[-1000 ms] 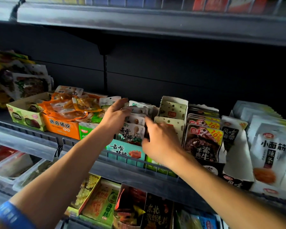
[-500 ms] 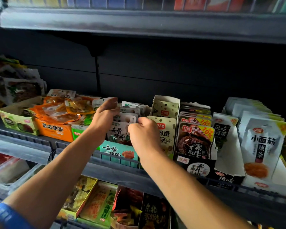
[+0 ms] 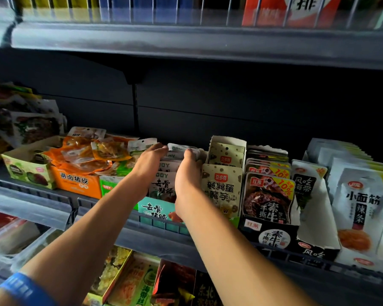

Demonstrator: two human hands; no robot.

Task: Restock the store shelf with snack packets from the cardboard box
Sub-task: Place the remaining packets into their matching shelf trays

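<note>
The snack packets (image 3: 167,173), white pouches with dark lettering, stand in a row inside a teal display tray (image 3: 155,212) at the front of the middle shelf (image 3: 53,195), and both hands flank that row. The left hand (image 3: 149,161) lies along the row's left side, fingers fairly straight and reaching to the rearmost pouch; the right hand (image 3: 187,171) presses along the right side, its fingertips curling over the top edges at the back. To my eye this is a squaring-up hold: the two palms pen the pouches between them so they stand upright and pack tightly toward the back, and neither hand looks to be lifting a single packet out. The neighbouring quail-egg packets (image 3: 222,188) sit just beside the right hand, so there is little room to spare. The cardboard box the stock comes from is nowhere in view. The palms and thumbs are turned away, so how firmly the fingers bear on the pouches I cannot tell, and the row's lower half is hidden behind the wrists. The shelf's rear is too dark to read.
</note>
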